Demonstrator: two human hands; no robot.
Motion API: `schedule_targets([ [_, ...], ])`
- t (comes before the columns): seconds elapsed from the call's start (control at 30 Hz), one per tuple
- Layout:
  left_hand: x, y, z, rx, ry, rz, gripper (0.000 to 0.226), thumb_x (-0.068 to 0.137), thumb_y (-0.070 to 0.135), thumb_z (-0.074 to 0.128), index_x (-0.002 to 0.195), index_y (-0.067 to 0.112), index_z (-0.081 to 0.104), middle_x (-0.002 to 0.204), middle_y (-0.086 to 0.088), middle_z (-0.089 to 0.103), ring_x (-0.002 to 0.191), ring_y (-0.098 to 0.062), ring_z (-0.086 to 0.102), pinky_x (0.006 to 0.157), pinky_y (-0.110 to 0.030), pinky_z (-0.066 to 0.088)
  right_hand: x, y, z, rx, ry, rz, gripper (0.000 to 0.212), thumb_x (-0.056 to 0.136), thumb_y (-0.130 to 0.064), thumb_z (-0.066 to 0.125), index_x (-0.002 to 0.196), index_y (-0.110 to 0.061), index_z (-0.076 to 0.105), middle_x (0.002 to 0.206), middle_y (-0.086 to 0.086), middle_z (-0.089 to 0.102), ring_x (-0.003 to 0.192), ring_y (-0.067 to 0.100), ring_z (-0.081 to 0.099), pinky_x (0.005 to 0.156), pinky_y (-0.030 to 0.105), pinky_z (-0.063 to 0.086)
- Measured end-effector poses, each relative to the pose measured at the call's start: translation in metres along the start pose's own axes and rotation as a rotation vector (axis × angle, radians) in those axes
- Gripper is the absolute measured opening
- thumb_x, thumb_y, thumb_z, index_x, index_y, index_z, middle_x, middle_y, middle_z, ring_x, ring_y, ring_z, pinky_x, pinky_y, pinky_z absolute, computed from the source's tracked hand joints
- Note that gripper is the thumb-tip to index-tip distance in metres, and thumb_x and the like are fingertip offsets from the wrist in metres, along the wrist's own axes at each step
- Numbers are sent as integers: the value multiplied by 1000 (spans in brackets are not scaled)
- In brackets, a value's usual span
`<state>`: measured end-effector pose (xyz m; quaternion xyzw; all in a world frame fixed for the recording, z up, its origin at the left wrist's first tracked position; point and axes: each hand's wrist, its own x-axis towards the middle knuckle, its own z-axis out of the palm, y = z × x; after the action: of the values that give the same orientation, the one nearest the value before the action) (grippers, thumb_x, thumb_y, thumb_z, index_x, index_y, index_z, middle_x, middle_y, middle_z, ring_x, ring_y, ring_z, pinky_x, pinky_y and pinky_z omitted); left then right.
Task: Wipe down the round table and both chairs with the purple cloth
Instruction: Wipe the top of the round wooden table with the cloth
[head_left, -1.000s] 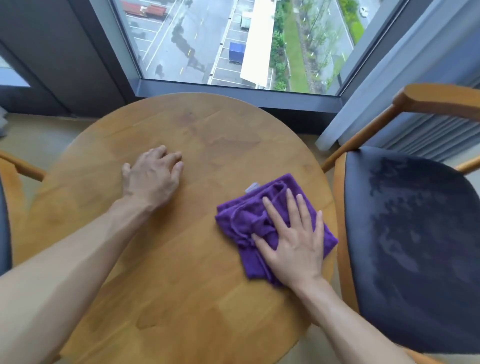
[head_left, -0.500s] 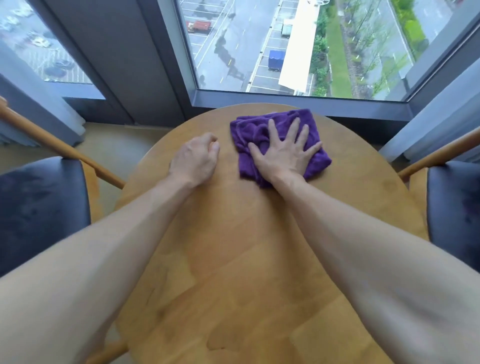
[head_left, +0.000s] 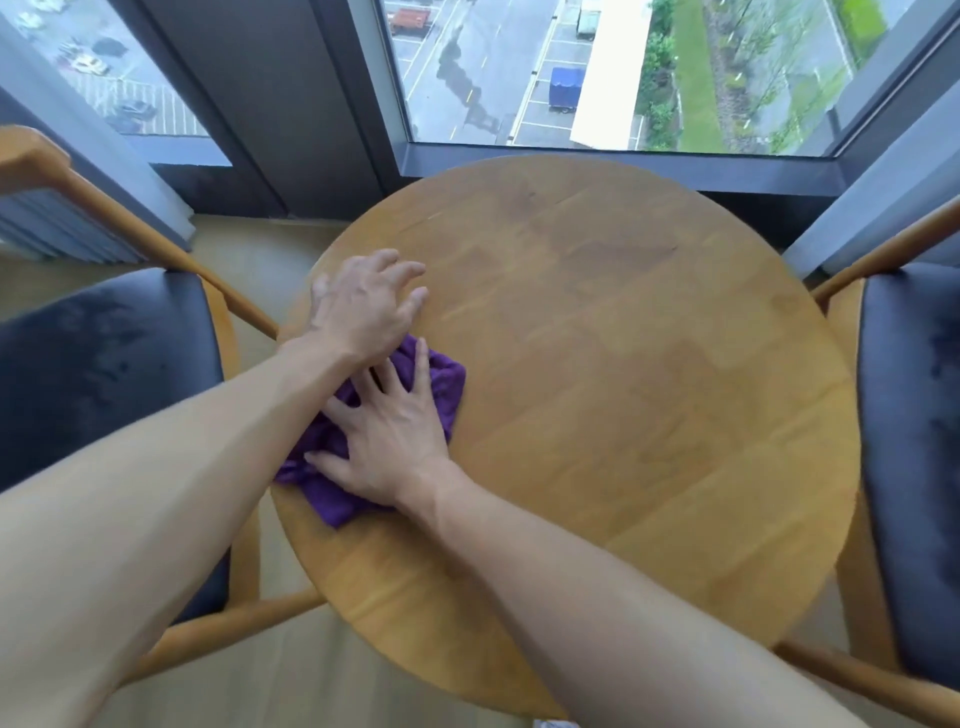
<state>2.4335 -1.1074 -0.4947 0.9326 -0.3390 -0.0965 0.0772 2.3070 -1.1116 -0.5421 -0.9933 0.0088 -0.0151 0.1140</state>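
The cloth (head_left: 441, 387) is purple and crumpled, and it lies on the round counter (head_left: 623, 364) near its left edge, a little left of the middle of the frame. The right hand (head_left: 387, 441) lies flat on top of it with the fingers straight and spread, pressing it to the wood; this grip is open and curls around nothing. The left forearm crosses over part of the cloth. The left hand (head_left: 363, 304) rests on the counter just above the cloth in the frame, fingers loosely bent and apart, holding nothing. The counter is of light wood with darker patches on its top. One chair (head_left: 98, 358) with a dark seat and a wooden frame stands at the left of the frame, the other chair (head_left: 914, 441) at the right, both close to the counter. In the upper part of the frame is a window (head_left: 597, 73) with a road and parked cars below.
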Motion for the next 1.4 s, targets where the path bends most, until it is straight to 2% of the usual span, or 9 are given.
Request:
schedule_targets([
  [0.23,-59,34,25,-52,-6,99,40,103,42,44,138,29,56,153,-1,44,141,-26,37,113,-59,28,-67,19,-13,-59,-71,67,65,84,-72,42,144,-48,42,160,9,32,151,37,11,114,68,-1],
  [0.43,-79,91,48,-69,-23,202,41,101,43,45,138,30,55,154,-2,42,144,-23,33,114,-60,25,-152,47,-16,-85,12,164,68,82,-72,42,146,-49,40,161,10,29,153,31,12,114,69,4],
  [0.6,-77,143,60,-72,-31,319,41,100,45,47,138,31,56,154,0,43,144,-22,33,115,-59,23,-223,100,-25,-132,103,303,71,82,-73,43,148,-49,36,165,5,21,153,25,14,114,67,11],
  [0.73,-69,165,66,-85,-54,341,43,101,50,44,140,34,54,155,2,41,145,-19,31,116,-61,21,-238,161,-35,-168,106,473,73,82,-74,41,150,-51,30,166,1,18,153,24,16,115,66,15],
  [0.83,-53,165,64,-140,-40,275,43,101,48,44,141,32,53,155,0,41,145,-19,30,117,-60,19,-220,207,-44,-161,93,656,74,82,-77,34,151,-54,20,166,1,15,153,26,14,117,65,13],
  [0.97,-33,132,56,-118,-17,160,43,102,46,43,142,32,50,156,-1,39,146,-20,28,119,-58,16,-170,261,-56,-79,96,944,77,79,-82,28,150,-53,20,167,4,10,153,29,8,118,64,6],
  [1.07,-21,88,44,-88,7,80,43,103,44,42,143,30,48,155,-3,39,145,-25,29,120,-55,17,-105,279,-58,-57,94,1026,80,78,-82,27,151,-50,21,167,9,8,153,34,6,117,66,4],
  [1.23,-22,14,19,-32,37,-35,47,104,43,39,149,29,42,158,-6,36,146,-28,31,120,-48,20,16,253,-48,-36,56,891,80,81,-81,28,153,-48,19,167,12,3,153,37,2,117,66,1],
  [1.4,-36,-38,-2,-66,38,-161,51,105,38,39,153,24,36,158,-6,36,144,-27,34,118,-45,28,101,163,-28,-43,-12,637,79,83,-81,25,154,-48,14,167,10,-1,153,37,-1,116,67,-1],
])
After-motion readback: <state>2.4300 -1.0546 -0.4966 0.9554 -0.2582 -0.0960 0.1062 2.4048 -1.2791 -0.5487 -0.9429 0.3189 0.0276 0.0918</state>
